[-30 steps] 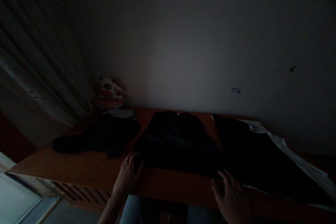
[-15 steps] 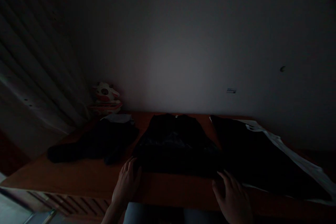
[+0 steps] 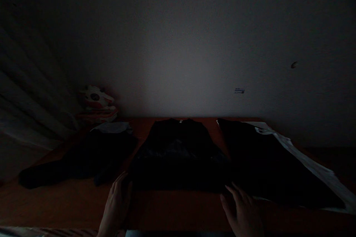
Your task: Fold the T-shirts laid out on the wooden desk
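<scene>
A black top (image 3: pixel 178 170) lies spread on the wooden tabletop in front of me, its collar and small pale neck label toward the wall. My left hand (image 3: pixel 114 203) rests at its lower left corner, fingers stretched and thumb apart. At the lower right corner is my right hand (image 3: pixel 242 209), also with fingers apart, the fingertips at the hem. Darkness hides whether either hand presses on the cloth. To the right lies a large flat black garment (image 3: pixel 267 166), with white cloth (image 3: pixel 308 159) showing along its edge.
Dark clothing (image 3: pixel 80 159) with a grey piece (image 3: pixel 112 127) lies in a loose heap on the left. Behind it a cow-shaped figure (image 3: pixel 97 98) sits near the curtain (image 3: pixel 30 96). The wall (image 3: pixel 183 63) closes off the back of the wooden table (image 3: pixel 172 211).
My view has shifted, so the table and clothes appear nearer and the left-hand things lie further left. Both hands stay beside the lower corners of the black top.
</scene>
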A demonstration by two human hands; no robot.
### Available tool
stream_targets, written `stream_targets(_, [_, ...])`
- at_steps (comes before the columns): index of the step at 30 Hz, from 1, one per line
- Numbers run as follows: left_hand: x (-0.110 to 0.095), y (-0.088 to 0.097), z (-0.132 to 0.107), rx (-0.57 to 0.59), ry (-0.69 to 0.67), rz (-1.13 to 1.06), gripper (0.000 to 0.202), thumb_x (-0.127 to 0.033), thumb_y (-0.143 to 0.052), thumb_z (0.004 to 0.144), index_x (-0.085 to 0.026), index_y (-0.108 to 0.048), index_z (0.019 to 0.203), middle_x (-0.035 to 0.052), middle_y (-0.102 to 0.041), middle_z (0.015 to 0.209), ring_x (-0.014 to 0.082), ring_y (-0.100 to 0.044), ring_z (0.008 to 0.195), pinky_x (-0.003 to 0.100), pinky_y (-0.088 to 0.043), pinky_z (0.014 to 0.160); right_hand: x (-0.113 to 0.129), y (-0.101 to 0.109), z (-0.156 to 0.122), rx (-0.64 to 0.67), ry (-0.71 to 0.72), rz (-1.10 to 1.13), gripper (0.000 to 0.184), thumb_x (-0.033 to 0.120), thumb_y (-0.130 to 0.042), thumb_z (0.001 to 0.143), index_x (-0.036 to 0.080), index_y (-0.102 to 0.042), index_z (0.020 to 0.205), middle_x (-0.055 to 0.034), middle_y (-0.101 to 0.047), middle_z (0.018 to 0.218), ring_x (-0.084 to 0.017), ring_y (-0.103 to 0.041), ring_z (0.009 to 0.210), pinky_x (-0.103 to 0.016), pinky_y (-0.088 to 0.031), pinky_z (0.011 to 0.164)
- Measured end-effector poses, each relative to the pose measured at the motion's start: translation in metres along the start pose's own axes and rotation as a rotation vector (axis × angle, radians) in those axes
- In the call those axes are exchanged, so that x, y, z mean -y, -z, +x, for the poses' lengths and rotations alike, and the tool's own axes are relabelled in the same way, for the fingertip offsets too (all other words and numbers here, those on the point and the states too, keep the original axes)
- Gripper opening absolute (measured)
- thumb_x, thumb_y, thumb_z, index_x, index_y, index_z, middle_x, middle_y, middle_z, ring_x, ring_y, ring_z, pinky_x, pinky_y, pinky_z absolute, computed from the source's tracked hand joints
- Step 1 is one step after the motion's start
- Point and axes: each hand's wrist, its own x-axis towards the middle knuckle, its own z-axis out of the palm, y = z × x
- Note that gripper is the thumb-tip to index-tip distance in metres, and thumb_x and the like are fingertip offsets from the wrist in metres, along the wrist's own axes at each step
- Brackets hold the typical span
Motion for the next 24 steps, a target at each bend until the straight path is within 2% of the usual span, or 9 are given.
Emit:
stream_targets(3, [0.001, 0.001, 0.001, -0.002, 0.016, 0.007, 0.039, -0.048, -0.045, 0.096, -0.025, -0.052, 0.127, 0.0112, -0.065, 0.13, 0.0312, -0.064, 0.123, 0.053, -0.052, 0.106, -0.017, 0.0, 0.006, 0.028, -0.024, 0.08, 0.055, 0.068, -0.041, 0.095, 0.023, -0.07, 0.107, -0.0142, -0.076, 0.111, -0.03, -0.073, 0.099, -0.045, -0.057, 0.087])
stream_targets(7, [0.007, 0.001, 0.002, 0.002, 0.037, 0.04, 0.043, -0.053, -0.047, 0.093, -0.024, -0.055, 0.123, 0.0122, -0.067, 0.127, 0.032, -0.067, 0.117, 0.051, -0.055, 0.102, -0.029, 0.003, 0.017, -0.063, 0.046, 0.11, 0.051, 0.062, -0.038, 0.1, 0.022, -0.062, 0.118, -0.0118, -0.077, 0.102, -0.026, -0.076, 0.087, -0.039, -0.061, 0.075])
stream_targets(10, [0.008, 0.001, 0.002, -0.003, 0.036, 0.048, 0.045, -0.054, -0.049, 0.091, -0.023, -0.056, 0.122, 0.012, -0.067, 0.128, 0.0314, -0.067, 0.117, 0.049, -0.055, 0.102, -0.025, 0.007, 0.03, -0.09, 0.116, 0.056, 0.045, 0.053, -0.036, 0.103, 0.022, -0.058, 0.127, -0.012, -0.074, 0.105, -0.025, -0.074, 0.092, -0.039, -0.059, 0.077])
stream_targets(13, [0.004, 0.004, 0.002, 0.009, 0.041, 0.062, 0.043, -0.053, -0.047, 0.092, -0.022, -0.057, 0.121, 0.0123, -0.066, 0.127, 0.0304, -0.067, 0.117, 0.047, -0.055, 0.102, -0.017, 0.007, 0.04, -0.071, 0.137, -0.051, 0.046, 0.053, -0.035, 0.102, 0.022, -0.056, 0.13, -0.0152, -0.07, 0.118, -0.031, -0.07, 0.105, -0.046, -0.056, 0.083])
stream_targets(16, [-0.002, 0.006, 0.004, 0.018, 0.045, 0.087, 0.04, -0.05, -0.043, 0.094, -0.022, -0.058, 0.119, 0.0128, -0.067, 0.124, 0.0299, -0.067, 0.114, 0.047, -0.055, 0.101, -0.015, 0.001, 0.043, -0.065, 0.147, -0.127, 0.048, 0.053, -0.035, 0.102, 0.023, -0.055, 0.132, -0.0159, -0.066, 0.13, -0.034, -0.068, 0.111, -0.048, -0.053, 0.081])
stream_targets(21, [-0.003, 0.004, 0.02, 0.05, 0.08, 0.201, 0.04, -0.046, -0.042, 0.093, -0.02, -0.061, 0.115, 0.015, -0.07, 0.115, 0.0351, -0.069, 0.104, 0.055, -0.055, 0.093, -0.02, -0.007, 0.039, -0.047, 0.155, -0.108, 0.049, 0.054, -0.033, 0.102, 0.02, -0.054, 0.131, -0.0158, -0.072, 0.12, -0.031, -0.072, 0.102, -0.044, -0.052, 0.078])
stream_targets(24, [0.0, 0.001, 0.027, 0.071, 0.074, 0.195, 0.039, -0.044, -0.043, 0.091, -0.02, -0.062, 0.115, 0.0149, -0.071, 0.112, 0.0347, -0.07, 0.102, 0.054, -0.057, 0.091, -0.02, -0.005, 0.035, -0.037, 0.159, -0.124, 0.051, 0.056, -0.032, 0.102, 0.02, -0.057, 0.127, -0.0156, -0.074, 0.115, -0.031, -0.073, 0.097, -0.043, -0.053, 0.077])
